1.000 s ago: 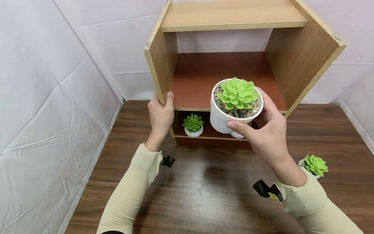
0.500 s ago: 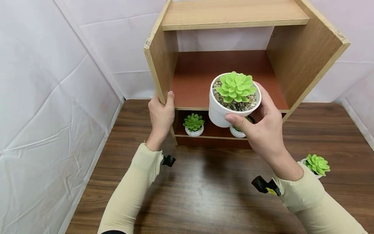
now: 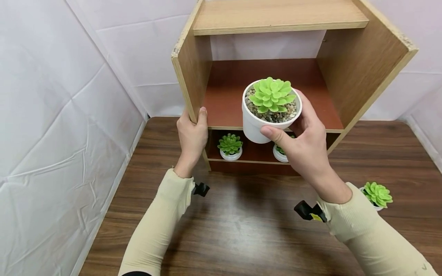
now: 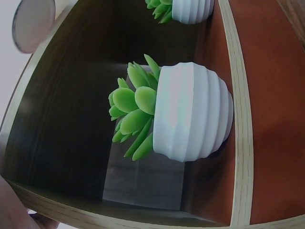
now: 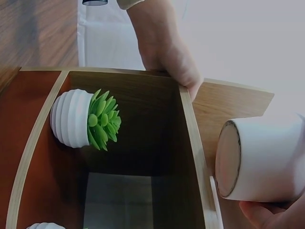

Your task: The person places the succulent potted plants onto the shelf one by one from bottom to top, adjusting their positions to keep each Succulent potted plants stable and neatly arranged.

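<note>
My right hand [image 3: 309, 143] grips a white pot with a light green succulent [image 3: 257, 128] in pebbles, in front of the middle shelf of a wooden shelf unit [image 3: 221, 101]. In the right wrist view the pot's round base [image 5: 228, 160] shows beside the shelf edge. My left hand [image 3: 192, 132] holds the front edge of the unit's left side panel. On the lower shelf stands a ribbed white pot with a darker green succulent [image 3: 230, 147]. A similar potted succulent [image 3: 281, 153] to its right is partly hidden behind my right hand and the held pot.
A small potted light green succulent [image 3: 377, 194] stands on the brown wooden table [image 3: 238, 230] at the right, its pot partly hidden by my right sleeve. White cloth walls [image 3: 51, 115] surround the table. The unit's upper board [image 3: 279, 17] lies above the middle shelf.
My right hand has carried the potted succulent up and slightly left, farther over the middle shelf's front. More of the right lower plant shows. My left hand stays on the side panel.
</note>
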`<move>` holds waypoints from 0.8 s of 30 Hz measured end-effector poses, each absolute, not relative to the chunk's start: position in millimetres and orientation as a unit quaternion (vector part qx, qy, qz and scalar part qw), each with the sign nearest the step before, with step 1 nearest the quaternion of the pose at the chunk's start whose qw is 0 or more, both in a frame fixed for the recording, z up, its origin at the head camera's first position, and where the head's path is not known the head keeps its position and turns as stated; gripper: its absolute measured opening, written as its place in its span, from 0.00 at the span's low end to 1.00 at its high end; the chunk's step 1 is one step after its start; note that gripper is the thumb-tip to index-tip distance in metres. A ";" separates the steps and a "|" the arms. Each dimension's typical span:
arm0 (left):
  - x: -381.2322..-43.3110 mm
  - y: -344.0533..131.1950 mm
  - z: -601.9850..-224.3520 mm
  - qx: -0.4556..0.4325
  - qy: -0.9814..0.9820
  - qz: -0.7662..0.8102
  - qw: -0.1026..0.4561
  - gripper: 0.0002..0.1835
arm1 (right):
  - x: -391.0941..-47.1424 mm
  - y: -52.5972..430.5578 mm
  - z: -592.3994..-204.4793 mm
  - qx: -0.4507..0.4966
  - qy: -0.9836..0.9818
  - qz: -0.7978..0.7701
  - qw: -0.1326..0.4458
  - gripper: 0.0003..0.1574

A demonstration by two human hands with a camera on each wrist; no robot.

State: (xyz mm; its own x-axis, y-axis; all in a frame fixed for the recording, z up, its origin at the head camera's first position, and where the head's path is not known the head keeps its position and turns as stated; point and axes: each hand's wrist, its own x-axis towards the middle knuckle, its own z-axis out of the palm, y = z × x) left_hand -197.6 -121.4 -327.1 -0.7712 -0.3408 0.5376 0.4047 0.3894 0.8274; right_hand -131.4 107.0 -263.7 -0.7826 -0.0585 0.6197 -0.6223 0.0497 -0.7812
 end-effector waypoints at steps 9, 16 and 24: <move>-197.8 -121.7 -326.7 -0.023 -0.758 -0.558 0.337 0.11 | -142.0 104.6 -261.5 0.269 -0.690 0.630 0.232 0.44; -198.0 -121.3 -326.7 -0.024 -0.758 -0.557 0.340 0.11 | -149.2 99.7 -256.9 0.281 -0.670 0.651 0.220 0.43; -199.0 -120.8 -327.7 -0.021 -0.757 -0.556 0.343 0.12 | -154.9 93.8 -256.8 0.260 -0.681 0.653 0.206 0.43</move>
State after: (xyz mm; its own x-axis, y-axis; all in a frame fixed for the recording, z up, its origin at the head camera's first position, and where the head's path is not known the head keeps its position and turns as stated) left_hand -199.0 -120.8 -327.7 -0.7640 -0.3491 0.5427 0.4132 0.3813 0.8270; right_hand -154.9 93.8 -256.8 -0.7800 -0.0853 0.6199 -0.6230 0.0127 -0.7821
